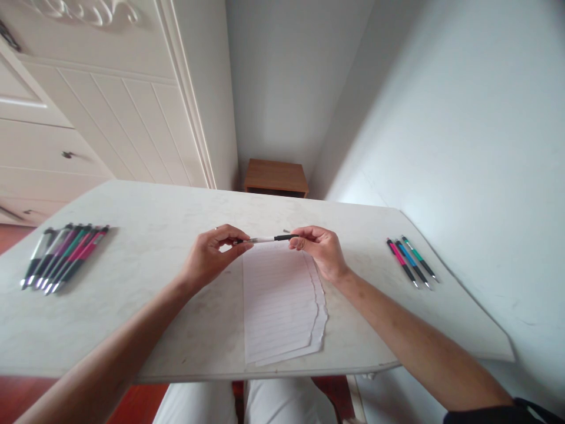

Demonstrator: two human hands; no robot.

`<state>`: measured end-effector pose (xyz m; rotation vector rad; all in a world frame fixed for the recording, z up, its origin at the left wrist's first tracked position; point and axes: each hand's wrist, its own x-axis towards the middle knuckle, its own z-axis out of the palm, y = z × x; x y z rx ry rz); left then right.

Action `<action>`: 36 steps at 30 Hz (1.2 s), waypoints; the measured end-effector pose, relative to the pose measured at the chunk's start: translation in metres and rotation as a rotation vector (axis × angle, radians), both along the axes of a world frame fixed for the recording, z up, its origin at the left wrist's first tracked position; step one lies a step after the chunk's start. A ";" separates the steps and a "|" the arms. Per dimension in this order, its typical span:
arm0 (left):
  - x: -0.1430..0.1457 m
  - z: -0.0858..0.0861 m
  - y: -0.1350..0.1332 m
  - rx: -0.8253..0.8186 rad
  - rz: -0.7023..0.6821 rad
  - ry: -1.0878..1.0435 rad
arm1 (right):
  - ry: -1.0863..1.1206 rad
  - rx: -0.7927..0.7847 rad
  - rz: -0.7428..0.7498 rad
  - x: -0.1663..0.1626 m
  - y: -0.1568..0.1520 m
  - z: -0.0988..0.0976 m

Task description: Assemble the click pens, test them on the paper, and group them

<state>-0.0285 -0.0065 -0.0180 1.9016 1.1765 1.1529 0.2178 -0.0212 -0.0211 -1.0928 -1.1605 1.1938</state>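
Note:
A pen (pixel 263 239) with a white barrel and black grip is held level over the top edge of the lined paper. My left hand (pixel 217 248) pinches its left end, and my right hand (pixel 318 247) pinches the black end on the right. Beneath them lie lined paper sheets (pixel 280 300) with torn right edges. A small dark piece (pixel 286 231) sits just beyond the pen, near my right fingertips; its kind is too small to tell.
Several pens (pixel 66 256) lie side by side on the left of the white table (pixel 176 341). Three pens (pixel 410 262), pink, blue and green, lie at the right near the wall (pixel 477 176). A wooden stand (pixel 276 171) and a cream cabinet (pixel 110 106) stand beyond the table.

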 end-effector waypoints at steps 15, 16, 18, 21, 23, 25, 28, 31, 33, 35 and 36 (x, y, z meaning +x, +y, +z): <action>0.000 0.001 0.000 -0.175 -0.022 -0.067 | -0.016 0.044 -0.037 0.000 0.001 0.000; 0.000 0.001 0.000 -0.182 -0.019 -0.071 | -0.020 0.047 -0.040 0.000 0.001 -0.001; 0.000 0.001 0.001 -0.176 -0.012 -0.064 | -0.026 0.047 -0.032 0.001 0.001 -0.002; -0.001 -0.002 0.002 -0.147 0.007 -0.040 | -0.052 0.050 -0.008 0.002 0.001 -0.003; -0.001 -0.003 0.002 -0.128 0.010 -0.035 | -0.068 0.049 0.003 0.002 0.000 -0.002; -0.001 -0.004 0.002 -0.114 0.008 -0.040 | -0.059 0.036 0.000 0.002 -0.001 0.000; 0.000 -0.003 0.000 -0.089 0.011 -0.055 | -0.013 0.008 -0.005 0.000 -0.002 0.002; 0.000 -0.002 0.000 -0.042 0.030 -0.059 | 0.009 -0.021 0.010 -0.001 -0.002 0.002; 0.000 -0.003 0.000 -0.002 0.035 -0.052 | 0.002 -0.027 0.024 -0.002 -0.002 0.002; -0.001 -0.004 0.002 0.068 0.010 -0.043 | -0.027 -0.007 0.041 -0.002 -0.002 0.002; -0.002 -0.005 0.003 0.108 -0.009 -0.035 | -0.048 0.011 0.052 -0.002 -0.002 0.002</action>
